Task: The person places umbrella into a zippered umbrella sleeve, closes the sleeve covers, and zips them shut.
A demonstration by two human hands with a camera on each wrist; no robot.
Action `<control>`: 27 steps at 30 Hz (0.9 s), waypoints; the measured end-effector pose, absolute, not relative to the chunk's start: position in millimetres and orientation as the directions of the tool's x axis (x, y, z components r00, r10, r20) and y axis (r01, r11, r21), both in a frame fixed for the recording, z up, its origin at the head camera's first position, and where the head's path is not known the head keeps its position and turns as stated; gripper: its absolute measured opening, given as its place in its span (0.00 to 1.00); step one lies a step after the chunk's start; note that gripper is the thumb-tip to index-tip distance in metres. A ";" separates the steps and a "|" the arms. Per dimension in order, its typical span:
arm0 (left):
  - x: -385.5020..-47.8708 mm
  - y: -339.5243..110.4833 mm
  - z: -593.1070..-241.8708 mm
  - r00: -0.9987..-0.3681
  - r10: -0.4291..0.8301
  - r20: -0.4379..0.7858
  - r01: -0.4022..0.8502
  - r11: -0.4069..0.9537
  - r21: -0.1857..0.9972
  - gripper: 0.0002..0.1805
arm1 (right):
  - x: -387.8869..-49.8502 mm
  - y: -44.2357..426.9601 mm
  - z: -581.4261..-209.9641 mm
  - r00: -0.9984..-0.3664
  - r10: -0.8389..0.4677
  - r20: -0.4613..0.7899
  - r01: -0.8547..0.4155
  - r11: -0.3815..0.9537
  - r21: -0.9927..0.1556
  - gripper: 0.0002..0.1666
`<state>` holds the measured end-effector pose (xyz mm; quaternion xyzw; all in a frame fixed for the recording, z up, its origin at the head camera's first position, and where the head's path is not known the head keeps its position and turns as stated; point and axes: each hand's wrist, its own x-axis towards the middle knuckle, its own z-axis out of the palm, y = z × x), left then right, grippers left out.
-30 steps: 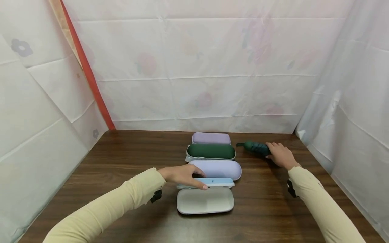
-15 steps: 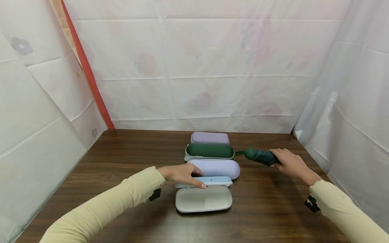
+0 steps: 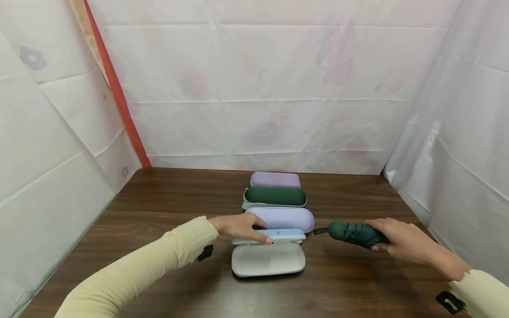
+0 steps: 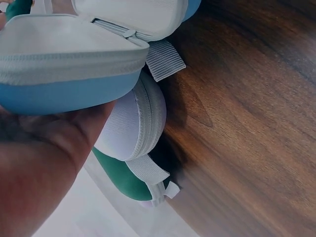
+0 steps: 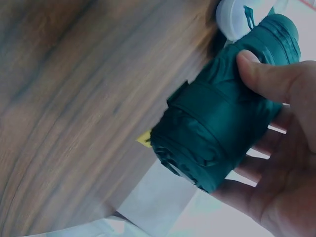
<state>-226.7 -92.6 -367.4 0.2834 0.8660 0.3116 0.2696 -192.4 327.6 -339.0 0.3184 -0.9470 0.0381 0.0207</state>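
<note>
A folded dark green umbrella [image 3: 355,234] is gripped by my right hand [image 3: 405,240] above the right side of the table; its strap end points left. In the right wrist view my thumb lies across the umbrella [image 5: 212,113] and the fingers pass beneath it. My left hand [image 3: 240,227] holds the blue half of an opened zip case [image 3: 284,234], thumb on the near side, fingers partly hidden behind. The case's pale inner half [image 3: 268,260] faces up toward me. The left wrist view shows its blue shell [image 4: 74,94] and grey zipper edge against the hand [image 4: 44,163].
Behind the opened case, a lavender case [image 3: 284,218], a green case [image 3: 275,196] and a purple case [image 3: 275,179] stand in a row on the brown wooden table [image 3: 179,190]. Pale sheets [image 3: 238,88] enclose the back and sides.
My right hand has lifted the umbrella off the right rear of the table and brought it nearer and slightly right. The left hand stays almost still on the blue case.
</note>
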 end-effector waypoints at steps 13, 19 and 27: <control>-228.8 -88.6 -364.2 -0.682 0.676 -0.277 0.350 0.635 0.688 0.34 | -173.0 299.4 -337.4 -0.733 -0.680 -0.014 -0.677 0.731 -0.084 0.33; -227.7 -85.7 -366.4 -0.673 0.688 -0.271 0.357 0.623 0.696 0.34 | -175.3 276.5 -343.3 -0.700 -0.715 -0.007 -0.713 0.699 -0.059 0.31; -225.3 -83.7 -366.7 -0.671 0.692 -0.267 0.349 0.613 0.709 0.31 | -174.7 246.8 -352.2 -0.666 -0.746 -0.006 -0.745 0.666 -0.040 0.32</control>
